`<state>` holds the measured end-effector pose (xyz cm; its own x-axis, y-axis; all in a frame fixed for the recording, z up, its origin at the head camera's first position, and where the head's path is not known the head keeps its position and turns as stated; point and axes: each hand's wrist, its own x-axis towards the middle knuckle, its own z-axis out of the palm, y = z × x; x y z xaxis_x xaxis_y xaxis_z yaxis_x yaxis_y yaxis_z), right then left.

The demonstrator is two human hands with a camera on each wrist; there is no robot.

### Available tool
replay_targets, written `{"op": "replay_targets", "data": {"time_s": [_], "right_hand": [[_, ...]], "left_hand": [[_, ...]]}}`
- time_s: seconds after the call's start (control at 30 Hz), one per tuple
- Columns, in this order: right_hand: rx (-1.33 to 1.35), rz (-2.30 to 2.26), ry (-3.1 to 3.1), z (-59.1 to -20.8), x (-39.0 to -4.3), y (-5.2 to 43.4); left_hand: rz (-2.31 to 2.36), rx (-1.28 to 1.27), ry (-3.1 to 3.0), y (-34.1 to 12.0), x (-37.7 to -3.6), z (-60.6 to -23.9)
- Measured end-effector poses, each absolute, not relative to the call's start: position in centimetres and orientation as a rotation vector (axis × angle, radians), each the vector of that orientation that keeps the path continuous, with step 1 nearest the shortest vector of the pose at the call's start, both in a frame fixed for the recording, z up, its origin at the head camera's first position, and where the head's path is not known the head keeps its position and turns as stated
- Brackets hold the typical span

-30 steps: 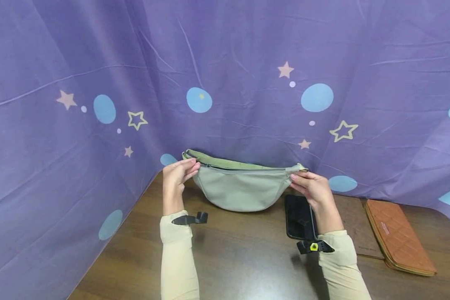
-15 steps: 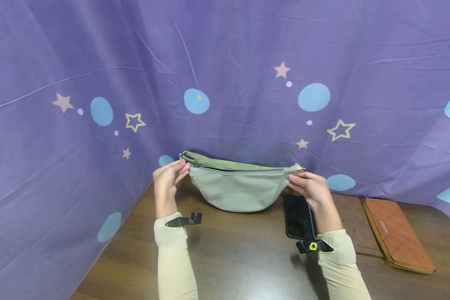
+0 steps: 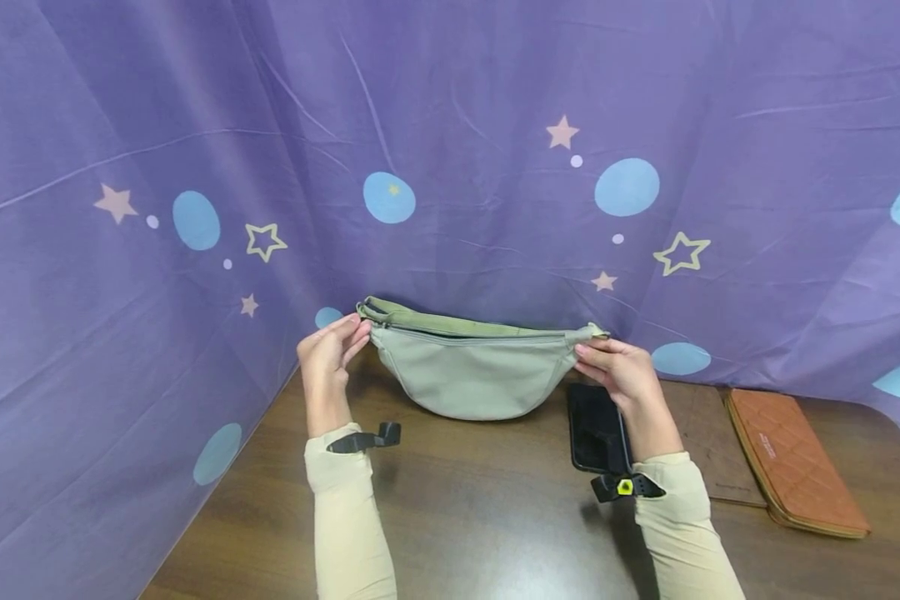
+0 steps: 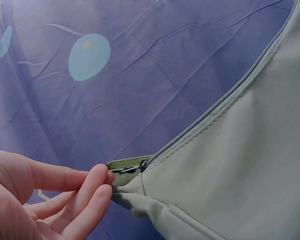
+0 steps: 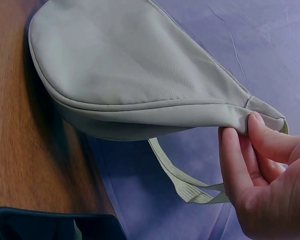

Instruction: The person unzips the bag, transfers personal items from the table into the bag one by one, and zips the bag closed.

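A sage-green waist bag (image 3: 471, 375) stands upright on the table, its zipped top edge facing up and parted in a narrow dark slit. At the bag's left end, my left hand (image 3: 330, 358) pinches the zipper pull (image 4: 125, 170) between thumb and fingers. The zipper slider (image 4: 144, 164) sits at that end of the zip, by the strap. My right hand (image 3: 626, 371) grips the bag's right corner, thumb on the front, as the right wrist view shows. A green webbing strap (image 5: 177, 177) hangs behind the bag.
A black phone (image 3: 597, 429) lies on the wooden table (image 3: 465, 517) near my right wrist. Further right are a flat brown leather item (image 3: 708, 437) and an orange quilted zip wallet (image 3: 798, 458), side by side. A purple patterned curtain (image 3: 465, 125) hangs close behind the bag.
My left hand has moved left with the zipper pull, and the slider has travelled to the bag's left end. My right hand keeps its hold on the right corner.
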<state>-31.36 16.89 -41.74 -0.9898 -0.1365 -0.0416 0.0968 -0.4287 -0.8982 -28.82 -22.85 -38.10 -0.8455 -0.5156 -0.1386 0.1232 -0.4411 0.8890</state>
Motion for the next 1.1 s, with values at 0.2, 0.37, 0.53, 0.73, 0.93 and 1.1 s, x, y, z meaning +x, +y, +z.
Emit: {"op": "replay_targets", "data": {"time_s": [0.2, 0.37, 0.53, 0.73, 0.93, 1.1], "right_hand": [[-0.085, -2.477, 1.637, -41.5, -31.4, 17.3], [-0.166, -2.405, 1.620, -41.0, -31.5, 17.7], [-0.231, -2.371, 1.536, -40.8, -31.6, 18.1], [-0.278, -2.363, 1.468, -40.6, -31.6, 18.4], [-0.130, -2.343, 1.501, -40.2, -31.8, 18.1], [-0.040, -2.290, 1.567, -40.3, -31.5, 18.2]], "left_hand": [[-2.363, 0.543, -1.420, -23.0, -28.7, -38.1], [-2.384, 0.526, -1.487, -23.4, -28.7, -38.0], [-2.380, 0.516, -1.517, -23.6, -28.8, -37.9], [-2.357, 0.506, -1.525, -23.3, -29.0, -37.9], [-2.356, 0.511, -1.533, -23.2, -29.1, -38.0], [-2.362, 0.506, -1.568, -23.1, -29.0, -38.2]]}}
